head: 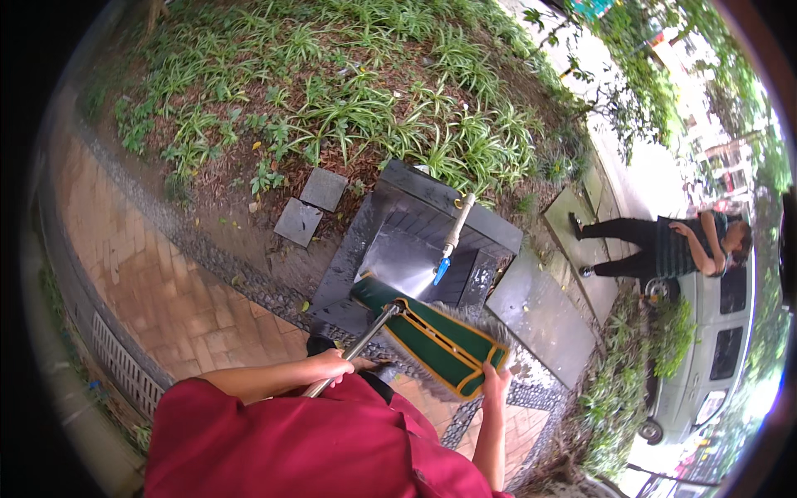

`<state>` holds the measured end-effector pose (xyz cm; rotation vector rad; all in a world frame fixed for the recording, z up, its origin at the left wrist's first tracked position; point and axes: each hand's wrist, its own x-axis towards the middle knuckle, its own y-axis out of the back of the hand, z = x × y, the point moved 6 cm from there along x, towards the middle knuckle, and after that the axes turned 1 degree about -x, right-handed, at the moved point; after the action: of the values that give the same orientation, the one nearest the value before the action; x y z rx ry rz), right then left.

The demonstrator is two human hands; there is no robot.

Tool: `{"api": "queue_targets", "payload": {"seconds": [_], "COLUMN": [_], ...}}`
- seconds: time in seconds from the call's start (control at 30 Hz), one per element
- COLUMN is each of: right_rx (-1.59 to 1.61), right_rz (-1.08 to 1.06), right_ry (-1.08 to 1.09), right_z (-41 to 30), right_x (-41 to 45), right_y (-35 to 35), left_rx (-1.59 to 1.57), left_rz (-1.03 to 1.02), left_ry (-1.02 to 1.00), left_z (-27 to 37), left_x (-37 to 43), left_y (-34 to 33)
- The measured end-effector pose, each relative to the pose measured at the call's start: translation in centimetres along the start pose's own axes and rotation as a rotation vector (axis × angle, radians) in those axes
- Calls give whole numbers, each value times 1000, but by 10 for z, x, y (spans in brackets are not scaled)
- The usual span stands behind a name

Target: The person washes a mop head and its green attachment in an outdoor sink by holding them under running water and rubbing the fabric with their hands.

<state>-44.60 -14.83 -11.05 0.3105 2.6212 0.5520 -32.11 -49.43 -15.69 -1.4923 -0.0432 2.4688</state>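
A wide flat dust mop with a green cloth back, orange trim and grey fringe [445, 345] spans the space before me, tilted over the front of a dark stone basin [345, 267]. My left hand [333, 367] is closed around its metal pole [367, 336]. At the mop's near right end, my right hand [495, 380] grips the trimmed edge. Water sprays from a tap with a blue lever handle [441, 271] down into the basin beside the mop's far end. The tap sits on a pale upright pipe [459, 221].
Two loose grey tiles [299, 221] lie left of the basin, with a planted bed [348, 106] behind. Large stone slabs [542, 311] lie to the right. A person [660, 246] stands there with arms folded, near a parked van [703, 348]. Brick paving [149, 267] extends left.
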Motion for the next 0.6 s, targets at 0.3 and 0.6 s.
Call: {"api": "queue_targets", "payload": {"seconds": [0.3, 0.6], "right_rx": [-808, -1126], "right_rz": [-289, -658], "right_ry": [238, 891], "right_z": [-141, -120], "right_x": [-6, -58], "right_y": [-16, -102], "left_rx": [-84, -214], "left_rz": [-191, -175], "left_ry": [25, 85], "left_z": [1, -37], "left_x": [-10, 51], "left_y": [-20, -23]}}
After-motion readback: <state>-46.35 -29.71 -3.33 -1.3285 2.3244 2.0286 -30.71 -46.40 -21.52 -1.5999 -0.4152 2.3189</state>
